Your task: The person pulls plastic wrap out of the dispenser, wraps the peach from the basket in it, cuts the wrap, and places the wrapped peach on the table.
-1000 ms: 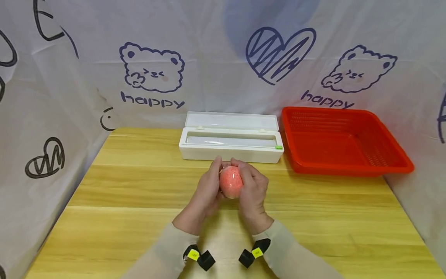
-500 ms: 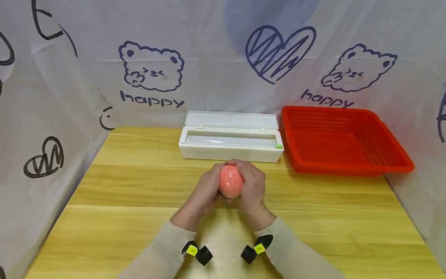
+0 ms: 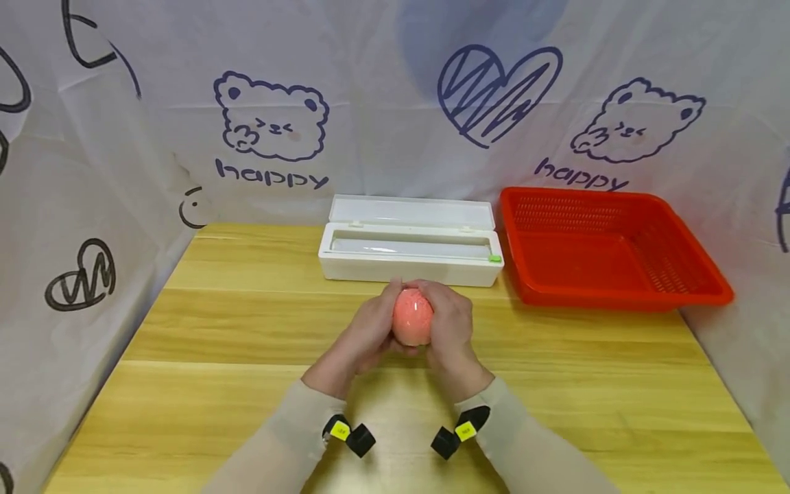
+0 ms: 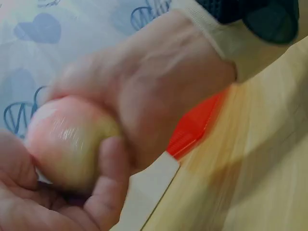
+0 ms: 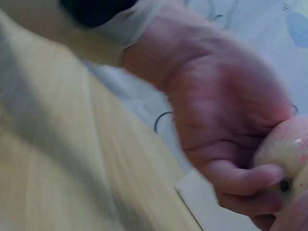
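A pink-and-yellow apple (image 3: 413,317) with a shiny, film-like surface is held between both hands, above the tabletop. My left hand (image 3: 369,328) grips it from the left, fingers curled underneath. From the right, my right hand (image 3: 452,322) cups it, with fingers over the far side. The left wrist view shows fine creases on the apple (image 4: 72,139), with left-hand fingers (image 4: 111,178) bent around its lower side. In the right wrist view, a dark spot (image 5: 285,185) shows on the apple's underside beside the left fingertips. Just beyond the hands stands a white cling film dispenser (image 3: 410,267), lid raised.
A red plastic basket (image 3: 617,298) stands at the back right, beside the dispenser. On the dispenser's front right edge sits a small green slider (image 3: 495,259). A printed white cloth (image 3: 382,123) hangs behind the wooden table (image 3: 216,329).
Both hands stay around the apple while their fingers shift on it. The apple has turned slightly and moved a little up in the view.
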A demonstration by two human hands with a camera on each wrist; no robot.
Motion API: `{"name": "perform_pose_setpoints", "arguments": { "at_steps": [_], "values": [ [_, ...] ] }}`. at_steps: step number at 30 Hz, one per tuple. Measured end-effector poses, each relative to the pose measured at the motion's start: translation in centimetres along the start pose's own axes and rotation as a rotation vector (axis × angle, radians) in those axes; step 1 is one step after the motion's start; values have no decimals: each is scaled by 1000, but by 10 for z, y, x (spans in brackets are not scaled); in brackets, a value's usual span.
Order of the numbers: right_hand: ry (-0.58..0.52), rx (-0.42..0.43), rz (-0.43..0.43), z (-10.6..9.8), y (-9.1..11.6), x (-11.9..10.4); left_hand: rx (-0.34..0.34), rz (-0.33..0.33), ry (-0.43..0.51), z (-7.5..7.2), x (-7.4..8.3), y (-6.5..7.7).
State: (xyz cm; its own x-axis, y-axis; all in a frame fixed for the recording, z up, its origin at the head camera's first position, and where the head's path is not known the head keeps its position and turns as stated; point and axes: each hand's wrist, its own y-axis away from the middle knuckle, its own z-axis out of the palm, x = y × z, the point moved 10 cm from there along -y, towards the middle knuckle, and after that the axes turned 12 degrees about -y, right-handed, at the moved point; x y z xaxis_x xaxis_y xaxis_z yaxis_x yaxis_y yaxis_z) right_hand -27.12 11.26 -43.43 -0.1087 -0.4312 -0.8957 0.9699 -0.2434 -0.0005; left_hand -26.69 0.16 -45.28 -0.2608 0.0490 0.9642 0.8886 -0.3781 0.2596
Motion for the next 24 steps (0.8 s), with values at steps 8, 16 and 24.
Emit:
{"name": "perform_pose_setpoints", "arguments": {
  "at_steps": [8, 16, 24],
  "values": [
    [-56, -185, 204, -3, -8, 11, -41, 109, -379, -7, 11, 4],
    [432, -343, 190, -26, -18, 10, 60, 250, -575, -24, 8, -12],
    [490, -270, 303, -50, -28, 35, 64, 227, -845, -19, -15, -34]
  ]
}}
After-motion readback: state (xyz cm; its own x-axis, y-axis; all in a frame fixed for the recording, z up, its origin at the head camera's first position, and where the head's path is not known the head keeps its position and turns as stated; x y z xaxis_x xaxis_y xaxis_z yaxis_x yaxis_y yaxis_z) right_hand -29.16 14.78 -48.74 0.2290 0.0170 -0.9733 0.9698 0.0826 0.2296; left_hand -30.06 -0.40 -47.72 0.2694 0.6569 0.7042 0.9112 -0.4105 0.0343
